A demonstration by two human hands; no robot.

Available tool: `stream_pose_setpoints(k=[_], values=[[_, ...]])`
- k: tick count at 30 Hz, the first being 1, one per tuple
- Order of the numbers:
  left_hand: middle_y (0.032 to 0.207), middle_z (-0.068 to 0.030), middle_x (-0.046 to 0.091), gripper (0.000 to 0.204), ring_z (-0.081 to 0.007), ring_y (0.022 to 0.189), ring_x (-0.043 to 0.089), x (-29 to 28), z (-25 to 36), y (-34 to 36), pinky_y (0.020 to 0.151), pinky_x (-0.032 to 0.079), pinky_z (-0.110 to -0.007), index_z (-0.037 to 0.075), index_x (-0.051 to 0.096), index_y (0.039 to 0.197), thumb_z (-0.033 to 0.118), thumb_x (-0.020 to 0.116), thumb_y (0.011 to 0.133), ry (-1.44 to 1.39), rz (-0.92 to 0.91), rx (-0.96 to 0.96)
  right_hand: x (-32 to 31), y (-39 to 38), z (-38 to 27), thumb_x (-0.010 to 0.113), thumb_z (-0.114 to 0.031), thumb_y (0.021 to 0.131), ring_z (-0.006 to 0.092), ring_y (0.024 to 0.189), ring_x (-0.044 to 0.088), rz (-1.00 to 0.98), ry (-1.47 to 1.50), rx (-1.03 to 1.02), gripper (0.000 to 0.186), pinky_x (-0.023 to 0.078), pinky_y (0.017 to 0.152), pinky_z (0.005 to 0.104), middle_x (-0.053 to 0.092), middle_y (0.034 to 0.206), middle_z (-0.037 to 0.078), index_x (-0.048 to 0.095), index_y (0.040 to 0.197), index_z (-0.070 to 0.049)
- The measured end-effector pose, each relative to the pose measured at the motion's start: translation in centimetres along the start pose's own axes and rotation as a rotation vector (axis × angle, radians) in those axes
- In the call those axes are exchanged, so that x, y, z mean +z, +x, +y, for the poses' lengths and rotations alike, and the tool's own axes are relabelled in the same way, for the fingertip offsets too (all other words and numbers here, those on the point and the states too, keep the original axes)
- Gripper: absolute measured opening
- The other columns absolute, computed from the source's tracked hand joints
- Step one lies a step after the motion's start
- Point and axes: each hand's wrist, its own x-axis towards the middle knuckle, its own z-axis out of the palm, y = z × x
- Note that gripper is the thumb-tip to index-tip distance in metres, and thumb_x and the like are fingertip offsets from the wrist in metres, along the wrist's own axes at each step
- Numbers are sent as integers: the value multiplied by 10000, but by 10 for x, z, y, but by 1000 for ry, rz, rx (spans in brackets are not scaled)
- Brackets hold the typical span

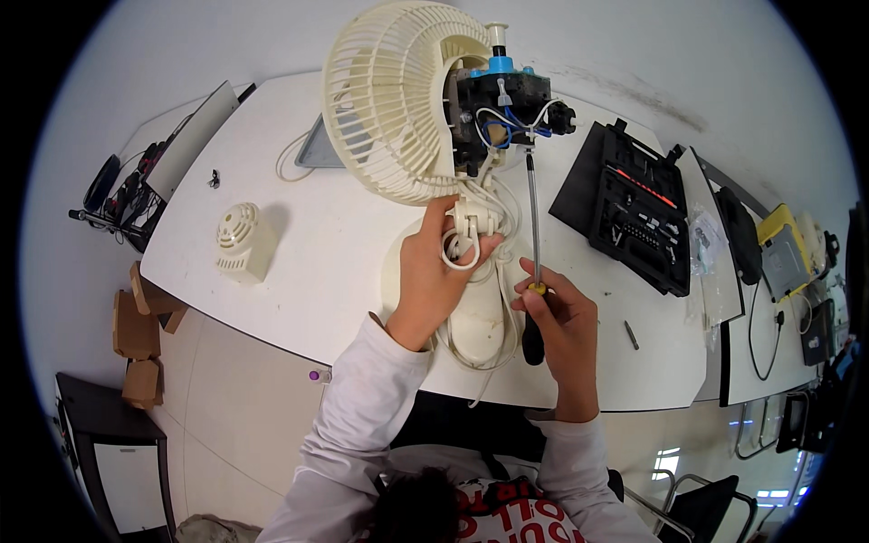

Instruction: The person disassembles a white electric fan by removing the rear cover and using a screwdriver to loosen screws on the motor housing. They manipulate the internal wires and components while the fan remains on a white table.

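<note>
A cream electric fan stands on the white table with its motor and blue and white wires bare at the back. My left hand is closed round the fan's neck, just above the oval base. In my right hand is a long screwdriver with a black and yellow handle, held by the fingers. Its shaft points up, and the tip is at the underside of the motor, near the wires; whether it sits on a screw cannot be made out.
A cream motor cover stands on the left of the table. To the right lie an open black tool case and a small dark bit. A grey tray is partly behind the fan. Cable loops surround the base.
</note>
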Motion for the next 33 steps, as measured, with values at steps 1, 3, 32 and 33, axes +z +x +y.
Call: stream_pose_setpoints(k=[1, 3, 32, 33], values=[[792, -163, 669, 530, -241, 712, 683, 0, 0, 0, 614, 501, -282, -16, 475, 1156, 176, 782, 768, -4, 2, 0, 2, 1, 1, 642, -71, 887, 82, 739, 509, 42, -51, 1, 322, 449, 681, 227, 572, 864, 22, 587, 1189, 25], [791, -163, 668, 529, -241, 713, 683, 1, 1, -1, 613, 501, -282, -17, 475, 1156, 176, 781, 769, -13, 5, -1, 6, 0, 2, 692, -77, 845, 89, 705, 512, 127, -226, -65, 354, 444, 641, 233, 568, 859, 29, 606, 1181, -6], [824, -169, 678, 526, -244, 752, 689, -7, 4, -2, 642, 511, -283, -14, 496, 1149, 190, 787, 762, 28, 20, 7, 26, -5, 0, 779, -94, 741, 161, 744, 632, 262, -556, -268, 404, 504, 680, 258, 638, 880, 81, 642, 1113, -16], [833, -168, 679, 524, -236, 763, 689, -7, 3, -1, 649, 511, -283, -17, 498, 1154, 184, 785, 764, 37, 12, 8, 26, -4, 6, 780, -96, 737, 172, 742, 631, 281, -562, -323, 404, 503, 676, 265, 634, 877, 84, 644, 1109, -19]])
